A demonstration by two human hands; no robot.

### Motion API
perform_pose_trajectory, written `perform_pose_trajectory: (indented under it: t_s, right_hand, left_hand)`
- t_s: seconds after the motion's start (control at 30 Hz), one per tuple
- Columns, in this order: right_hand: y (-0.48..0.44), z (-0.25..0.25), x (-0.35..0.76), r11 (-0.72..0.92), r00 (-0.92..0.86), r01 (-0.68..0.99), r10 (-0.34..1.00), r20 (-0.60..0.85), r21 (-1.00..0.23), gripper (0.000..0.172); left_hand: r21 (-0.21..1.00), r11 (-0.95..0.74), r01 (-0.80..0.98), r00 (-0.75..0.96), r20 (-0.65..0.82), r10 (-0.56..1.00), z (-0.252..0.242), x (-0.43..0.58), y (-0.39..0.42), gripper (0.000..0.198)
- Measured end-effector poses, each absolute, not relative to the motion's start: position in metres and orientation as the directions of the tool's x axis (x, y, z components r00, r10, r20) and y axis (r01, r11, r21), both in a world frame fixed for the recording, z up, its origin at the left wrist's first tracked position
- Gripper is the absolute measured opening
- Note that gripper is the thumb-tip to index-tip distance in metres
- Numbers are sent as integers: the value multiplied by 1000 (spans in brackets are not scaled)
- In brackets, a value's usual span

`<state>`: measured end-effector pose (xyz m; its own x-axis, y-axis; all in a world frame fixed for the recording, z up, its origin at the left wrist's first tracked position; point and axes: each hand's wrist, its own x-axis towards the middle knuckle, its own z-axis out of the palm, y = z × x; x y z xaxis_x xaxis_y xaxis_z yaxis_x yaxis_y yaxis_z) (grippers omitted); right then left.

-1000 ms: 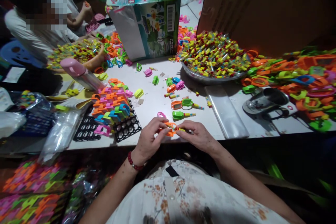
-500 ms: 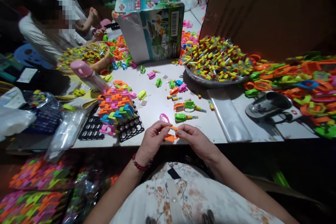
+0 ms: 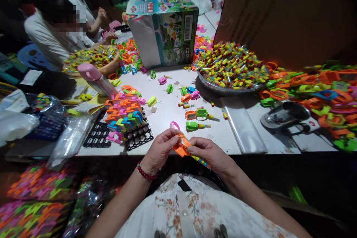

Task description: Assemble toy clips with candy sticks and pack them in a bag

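Note:
Between my two hands, over the table's front edge, is an orange toy watch (image 3: 182, 148). My left hand (image 3: 161, 148) pinches its left side, and my right hand (image 3: 208, 151) grips its right side. A thin candy-filled tube (image 3: 201, 161) sticks out from the watch below my right fingers. Just beyond my hands lie a pink toy watch (image 3: 174, 125) and a green toy watch (image 3: 192, 125) with a tube attached. To the left, a black rack (image 3: 139, 137) carries rows of coloured toy watches (image 3: 124, 111).
A metal bowl (image 3: 231, 88) heaped with candy tubes stands behind a stack of clear bags (image 3: 245, 130). A steel mug (image 3: 286, 115) and piled watches are at right. A printed box (image 3: 175, 37) and a pink-lidded bottle (image 3: 96, 78) stand farther back. Two people sit at left.
The orange watch has turned between my hands, so its face and the tube now show below my right fingers. My view has shifted slightly.

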<state>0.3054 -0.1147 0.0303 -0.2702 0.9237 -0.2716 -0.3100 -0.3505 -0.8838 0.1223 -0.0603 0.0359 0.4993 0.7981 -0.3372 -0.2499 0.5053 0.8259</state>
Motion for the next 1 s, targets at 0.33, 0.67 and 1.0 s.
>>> perform_pose_trajectory:
  t_s: [0.33, 0.67, 1.0]
  right_hand:
    - [-118, 24, 307, -244, -227, -244, 955, -190, -938, 23]
    - [-161, 10, 309, -447, -332, -56, 852, -405, -893, 34]
    - [-190, -12, 307, -564, -361, -70, 783, -506, -823, 44]
  left_hand:
    - [963, 257, -75, 663, -144, 734, 39, 112, -55, 28]
    - [829, 327, 455, 701, -559, 443, 38, 97, -88, 30]
    - [736, 271, 620, 653, -676, 342, 18, 107, -111, 33]
